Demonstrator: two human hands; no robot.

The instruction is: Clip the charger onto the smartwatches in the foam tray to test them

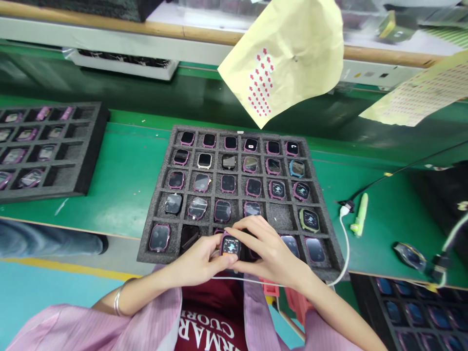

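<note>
Step in hand, my read: one lit watch (231, 245) being handled, screen up, over the near edge of the central foam tray (167, 163). Left hand (195, 262) and right hand (268, 251) are together, both clamped on its case, left thumb at the lower screen edge. White cable (344, 243) runs in under the hands; can't tell if it's plugged into the watch. Next move calls for a steady case and cable slack, imo. Central tray: one watch per filled cell, mostly purple cases, plus a blue-cased one (297, 168) and a green-cased one (309, 220). Left tray (91, 146) holds more purple ones; lower-right tray (370, 302) has rows of dark-screened units.
</note>
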